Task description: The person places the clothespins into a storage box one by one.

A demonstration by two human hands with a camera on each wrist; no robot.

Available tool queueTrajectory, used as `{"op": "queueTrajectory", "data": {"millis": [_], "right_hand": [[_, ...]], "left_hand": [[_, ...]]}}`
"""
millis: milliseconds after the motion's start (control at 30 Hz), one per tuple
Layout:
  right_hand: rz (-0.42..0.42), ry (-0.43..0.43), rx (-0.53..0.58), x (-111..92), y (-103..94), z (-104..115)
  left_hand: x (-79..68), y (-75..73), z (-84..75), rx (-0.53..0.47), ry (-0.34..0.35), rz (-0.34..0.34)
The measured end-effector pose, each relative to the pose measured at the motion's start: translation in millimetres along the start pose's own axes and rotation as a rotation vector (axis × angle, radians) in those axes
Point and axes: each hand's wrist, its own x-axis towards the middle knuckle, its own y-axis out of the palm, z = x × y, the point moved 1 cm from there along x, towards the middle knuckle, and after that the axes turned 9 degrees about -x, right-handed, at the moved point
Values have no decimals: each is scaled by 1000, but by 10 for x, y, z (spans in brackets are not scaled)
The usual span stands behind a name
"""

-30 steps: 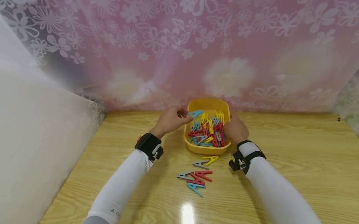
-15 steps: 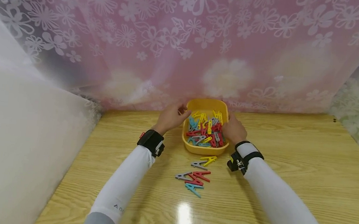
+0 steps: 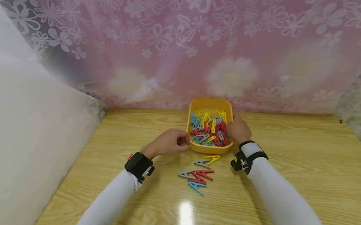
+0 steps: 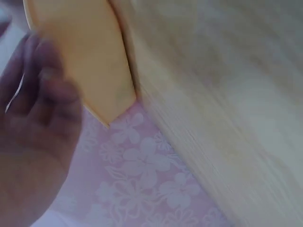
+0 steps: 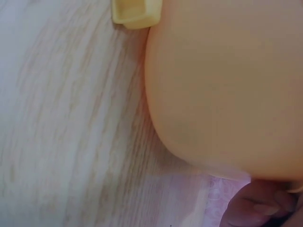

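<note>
A yellow plastic tub (image 3: 209,149) holds a heap of clothespins (image 3: 213,125) in yellow, red, grey and blue. My right hand (image 3: 238,129) grips the tub's right rim; in the right wrist view its curled fingers (image 5: 253,208) show at the tub wall (image 5: 222,94). My left hand (image 3: 168,142) is beside the tub's front left corner, fingers loosely bent, with nothing visible in them. Blurred in the left wrist view, that hand (image 4: 38,137) appears close to the tub's side (image 4: 90,56); whether it touches is unclear.
On the wooden table (image 3: 291,163) before the tub lie several loose clothespins: a yellow one (image 3: 212,159), grey ones (image 3: 186,174), red ones (image 3: 205,174) and a blue one (image 3: 196,187). A pink flowered cloth (image 3: 177,66) hangs right behind the tub.
My left hand let a blue clothespin go into the tub, then moved from the tub's back left side towards me, to its front left corner. The right hand stays on the rim.
</note>
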Motion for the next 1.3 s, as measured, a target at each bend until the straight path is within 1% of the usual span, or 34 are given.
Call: {"op": "queueTrajectory", "data": {"millis": [100, 167, 233, 367, 533, 700, 967, 1167, 1300], "right_hand": [[-8, -2, 5, 9, -22, -10], [-18, -11, 2, 14, -44, -16], [-23, -18, 3, 17, -64, -20], [-23, -19, 4, 20, -72, -35], [-23, -5, 13, 15, -54, -43], [-15, -7, 19, 15, -43, -31], [-12, -10, 26, 20, -20, -34], [5, 1, 22, 11, -4, -41], [6, -18, 6, 10, -9, -10]], "left_hand": [[-102, 101, -24, 28, -12, 128], [-143, 166, -45, 50, -23, 193], [-165, 232, -72, 75, -26, 236], [-196, 347, -136, 123, -28, 285], [-220, 411, -158, 181, -22, 301], [-228, 425, -148, 227, -27, 293], [-195, 484, -169, 285, -6, 275], [-195, 472, -134, 263, -25, 284], [-215, 430, -116, 258, -34, 279]]}}
